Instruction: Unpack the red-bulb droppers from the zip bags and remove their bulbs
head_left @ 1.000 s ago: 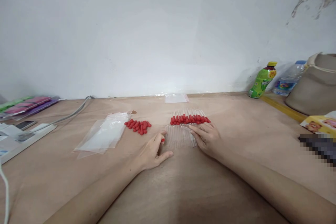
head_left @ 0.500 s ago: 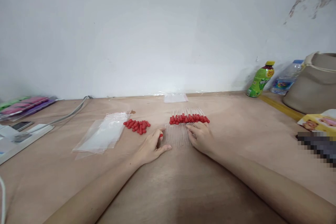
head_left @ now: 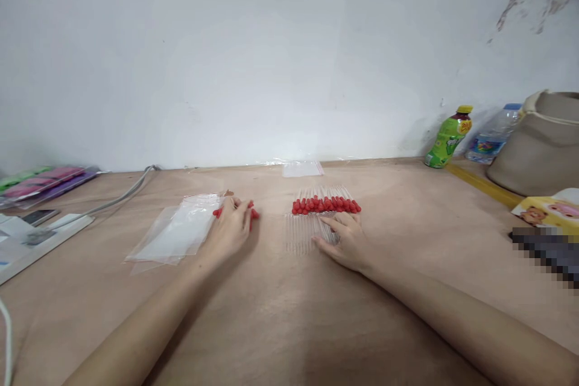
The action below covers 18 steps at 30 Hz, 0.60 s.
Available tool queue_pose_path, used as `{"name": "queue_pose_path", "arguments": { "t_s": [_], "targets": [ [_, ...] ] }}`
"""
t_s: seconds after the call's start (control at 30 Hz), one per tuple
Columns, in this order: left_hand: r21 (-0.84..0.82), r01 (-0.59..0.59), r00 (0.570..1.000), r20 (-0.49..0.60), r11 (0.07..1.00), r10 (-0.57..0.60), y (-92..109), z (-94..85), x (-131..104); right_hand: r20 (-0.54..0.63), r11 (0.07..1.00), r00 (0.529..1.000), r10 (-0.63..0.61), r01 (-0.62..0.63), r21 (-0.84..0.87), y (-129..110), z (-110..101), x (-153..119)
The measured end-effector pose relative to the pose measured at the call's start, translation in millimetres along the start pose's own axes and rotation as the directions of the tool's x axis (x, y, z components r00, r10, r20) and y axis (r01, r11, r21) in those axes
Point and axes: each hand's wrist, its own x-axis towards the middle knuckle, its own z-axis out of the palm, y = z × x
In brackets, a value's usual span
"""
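Note:
My left hand [head_left: 231,228] reaches down over a small pile of red rubber bulbs [head_left: 256,214]. Its fingers are bent together among them, with a red bulb showing at the fingertips; the hand covers most of the pile. My right hand [head_left: 346,240] rests with thumb and index finger apart over the right side of a row of thin clear tubes [head_left: 298,234], apparently glass droppers. Behind these lies a second set of clear tubes [head_left: 323,192]. A dense line of red bulbs [head_left: 326,205] runs between the two sets.
Clear plastic bags [head_left: 174,232] lie left of the loose bulbs, and a small zip bag [head_left: 302,169] by the wall. A grey cable [head_left: 131,190] crosses the left side. At right stand a green bottle [head_left: 449,139], a water bottle [head_left: 493,136] and a beige bag [head_left: 540,148].
My left hand has moved left, from the clear tubes to the loose red bulbs. My right hand stays by the tubes, its thumb and index finger now further apart.

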Motion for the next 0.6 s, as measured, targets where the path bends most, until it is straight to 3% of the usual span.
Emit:
{"name": "queue_pose_path", "arguments": {
  "t_s": [0.23,0.6],
  "targets": [
    [0.13,0.128,0.992,0.008,0.983,-0.13,-32,-23.9,15,-0.048,1.0,0.999,0.002,-0.002,0.012,9,-8,-7],
    [0.097,0.042,0.994,0.094,0.994,-0.051,-30,-7.7,5,-0.046,1.0,0.999,-0.006,0.006,-0.01,9,-9,-7]
  ]
}}
